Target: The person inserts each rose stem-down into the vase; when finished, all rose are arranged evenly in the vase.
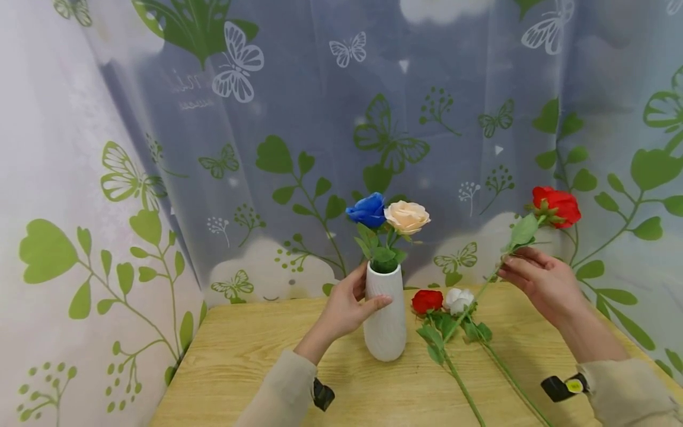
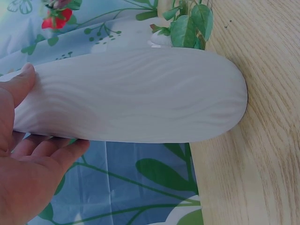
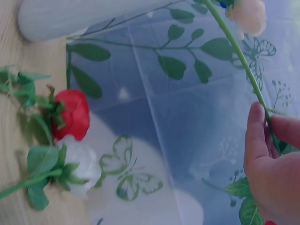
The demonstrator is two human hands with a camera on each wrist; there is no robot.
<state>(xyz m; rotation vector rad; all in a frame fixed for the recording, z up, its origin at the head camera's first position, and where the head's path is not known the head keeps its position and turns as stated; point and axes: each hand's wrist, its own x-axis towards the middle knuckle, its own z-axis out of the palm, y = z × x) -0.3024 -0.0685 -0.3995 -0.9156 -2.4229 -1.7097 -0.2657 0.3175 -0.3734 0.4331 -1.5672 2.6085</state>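
A white ribbed vase (image 1: 385, 320) stands upright on the wooden table, and my left hand (image 1: 349, 302) grips its upper part from the left. Out of its mouth rise a blue rose (image 1: 367, 210) and a cream rose (image 1: 407, 217) with green leaves. My right hand (image 1: 549, 284) pinches the green stem (image 3: 246, 63) of a red rose (image 1: 560, 206), holding it slantwise with the bloom up and to the right. Its stem's lower end points down toward the vase side. In the left wrist view the vase (image 2: 140, 96) fills the middle, thumb and fingers on either side.
Right of the vase, another red rose (image 1: 427, 301) and a white rose (image 1: 459, 300) lie on the table (image 1: 256, 350), stems toward the front edge. Behind the table hangs a curtain (image 1: 299, 107) printed with butterflies and leaves.
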